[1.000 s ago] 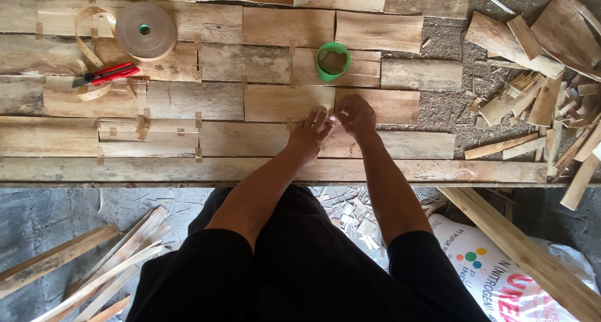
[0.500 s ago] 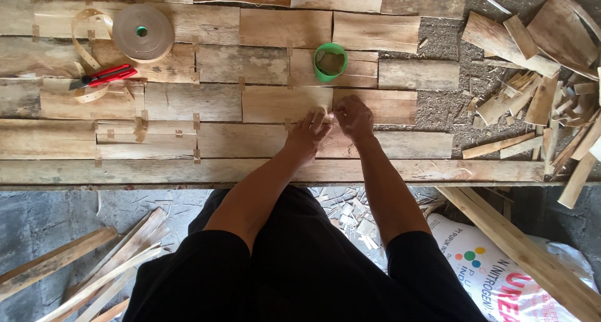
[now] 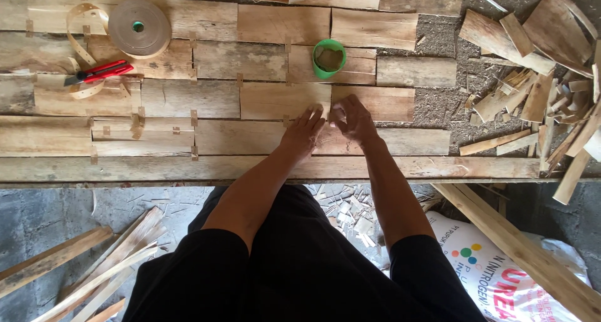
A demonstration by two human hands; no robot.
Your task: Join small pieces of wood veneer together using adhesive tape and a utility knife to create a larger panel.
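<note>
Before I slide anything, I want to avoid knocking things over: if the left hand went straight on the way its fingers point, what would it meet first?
Likely the green cup: the left hand points up-right across bare veneer sheets toward it.

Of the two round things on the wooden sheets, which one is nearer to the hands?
The small green cup, just above the right hand. The brown tape roll lies far off, at the upper left.

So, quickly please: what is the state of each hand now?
Left hand: open, fingers flat on the wood veneer sheet, holding nothing.
Right hand: fingers curled at the sheet seam; whether it pinches something cannot be told.
</note>
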